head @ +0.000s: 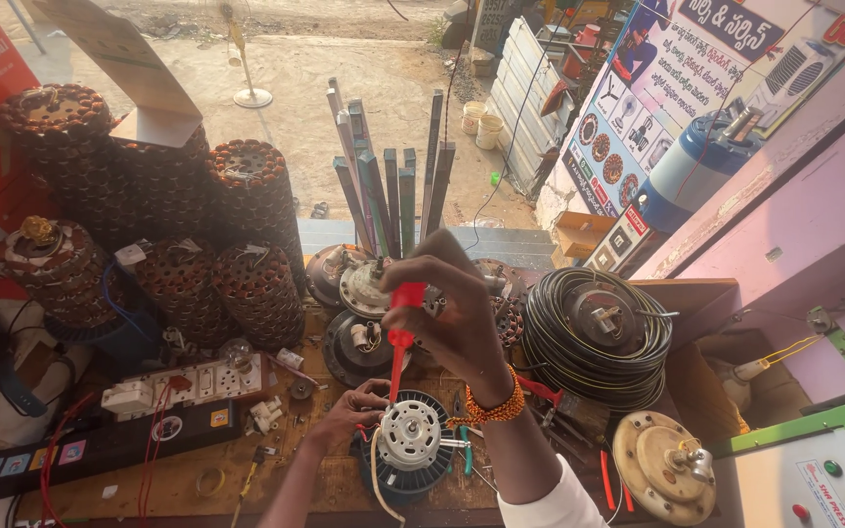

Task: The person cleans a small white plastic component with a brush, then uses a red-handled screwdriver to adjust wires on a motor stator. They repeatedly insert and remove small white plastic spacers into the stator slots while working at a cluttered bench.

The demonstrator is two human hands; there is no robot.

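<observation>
At the bottom centre of the frame, a fan motor [409, 442] with a pale round hub and a dark finned rim is seen lying flat on the wooden workbench [188, 484]. It is steadied at its left edge by the left hand [349, 411], whose fingers are curled against the rim, apparently so the motor cannot turn. Just above, a red-handled screwdriver [401, 337] is gripped by the right hand [447, 308], clenched around the top of the handle; the tool is held upright, tip down on the hub, as suits pressing straight into a screw. An orange bead bracelet [493, 406] is worn on that wrist. Pliers with teal grips [464, 452] are left just right of the motor, within reach. In the right half, a coil of dark wire [594, 337] and a cream motor cover [659, 467] are set aside. Stacks of rusty stator cores [198, 235] are piled at the upper left, and a white switchboard [188, 384] lies at the left.
</observation>
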